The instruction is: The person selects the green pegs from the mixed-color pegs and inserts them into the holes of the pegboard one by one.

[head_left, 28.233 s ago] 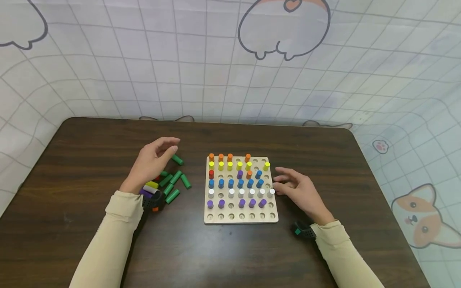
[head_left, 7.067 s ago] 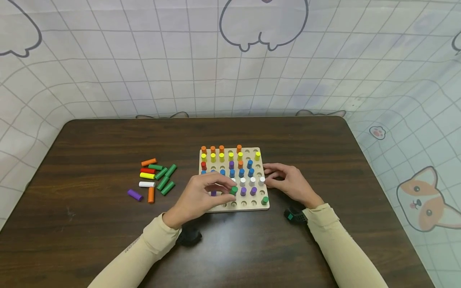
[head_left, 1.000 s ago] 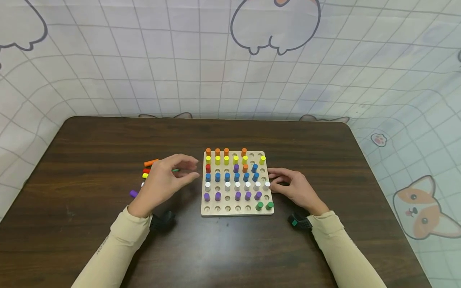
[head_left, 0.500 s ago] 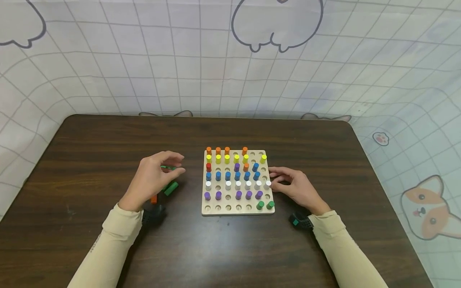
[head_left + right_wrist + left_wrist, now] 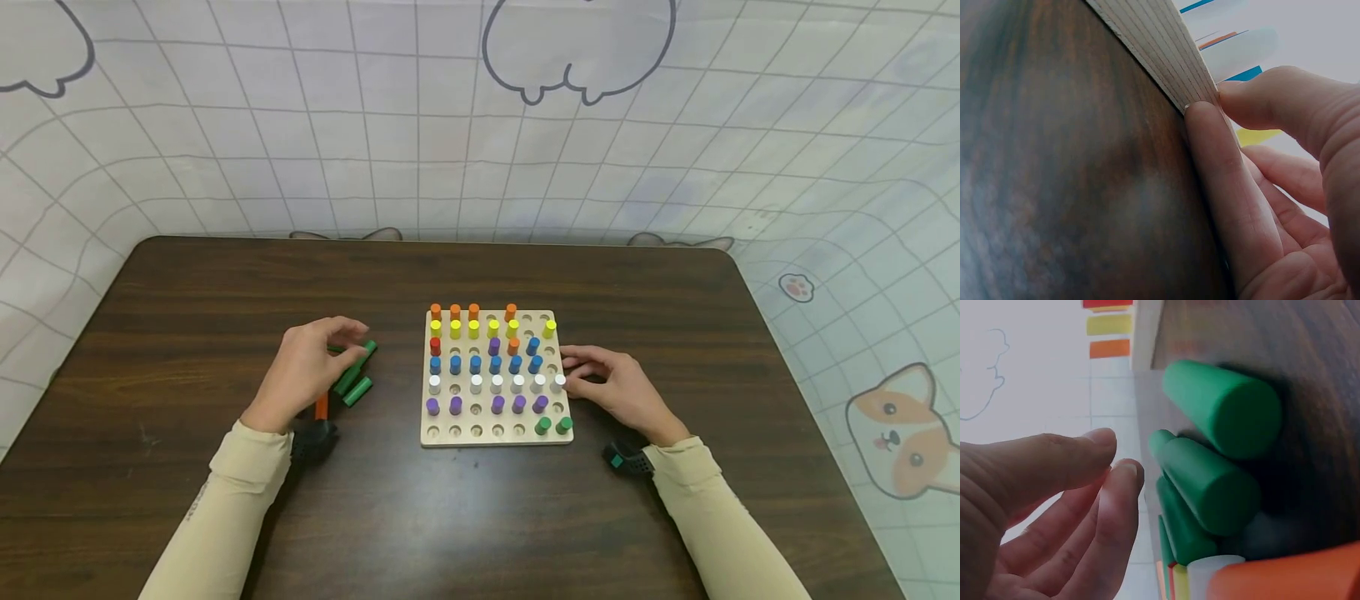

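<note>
Along the cream cloth sleeve at the lower left of the frame, a short line of dark lettering, too small for reading. On the pale wall cloth at the top, a printed grid with cartoon animal shapes; at the right edge, an orange-and-white dog drawing.

In the centre, on the dark brown wood-grain table, a square pale wooden board with round holes and upright coloured pegs: rows of orange and yellow at the back, then a mixed row, then blue, white and purple, and two green cylinder pegs at the right end of the front row.

Left of centre, the left hand just beside loose green cylinder pegs, thumb and index fingertips very near each other, with nothing visible between them. Behind this hand, part of the loose group hidden; below it, an orange cylinder peg, partly showing. In the left wrist view, also a white cylinder peg and a thin piece of yellow peg.

At the board's right side, the right hand, fingers loosely bent, tips touching the edge; how firmly, cannot tell. Under each wrist, a black strapped device.
</note>
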The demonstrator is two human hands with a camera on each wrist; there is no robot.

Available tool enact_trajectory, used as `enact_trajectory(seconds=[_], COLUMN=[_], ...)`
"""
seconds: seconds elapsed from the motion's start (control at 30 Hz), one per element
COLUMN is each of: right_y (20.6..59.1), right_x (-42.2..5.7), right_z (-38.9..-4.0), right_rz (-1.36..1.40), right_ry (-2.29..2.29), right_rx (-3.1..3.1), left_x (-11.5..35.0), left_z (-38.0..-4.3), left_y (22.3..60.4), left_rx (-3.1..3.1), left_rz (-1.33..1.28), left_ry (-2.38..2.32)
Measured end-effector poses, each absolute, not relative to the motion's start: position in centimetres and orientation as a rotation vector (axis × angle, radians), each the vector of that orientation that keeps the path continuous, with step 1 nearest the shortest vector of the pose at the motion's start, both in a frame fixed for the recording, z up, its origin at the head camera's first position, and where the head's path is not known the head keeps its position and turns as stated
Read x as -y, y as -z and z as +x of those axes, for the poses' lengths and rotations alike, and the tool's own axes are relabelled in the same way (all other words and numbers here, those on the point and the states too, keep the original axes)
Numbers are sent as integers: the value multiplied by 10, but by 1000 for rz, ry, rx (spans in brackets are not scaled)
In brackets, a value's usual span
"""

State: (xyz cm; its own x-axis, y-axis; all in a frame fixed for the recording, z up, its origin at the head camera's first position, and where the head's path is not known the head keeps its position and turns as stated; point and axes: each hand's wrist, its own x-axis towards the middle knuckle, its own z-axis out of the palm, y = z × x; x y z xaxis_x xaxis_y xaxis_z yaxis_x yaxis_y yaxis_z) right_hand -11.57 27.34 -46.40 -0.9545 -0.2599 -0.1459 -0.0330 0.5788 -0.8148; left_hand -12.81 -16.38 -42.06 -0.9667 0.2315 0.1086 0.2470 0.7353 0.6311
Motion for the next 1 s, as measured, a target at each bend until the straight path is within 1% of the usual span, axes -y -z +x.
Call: enact_trajectory(seconds=[0.3,1.0], right_y=[464,465], right_x=[-276,-273], right_z=[-116,-116], right_rz=[-251,-259], right_ry=[1302,1323], right_rx=[-2575,-2565], left_x=[163,148], left_z=[-131,-135], left_y=[426,425], left_rx=[2934,3014], left_rz=[-430,-407], left_ry=[1049,963])
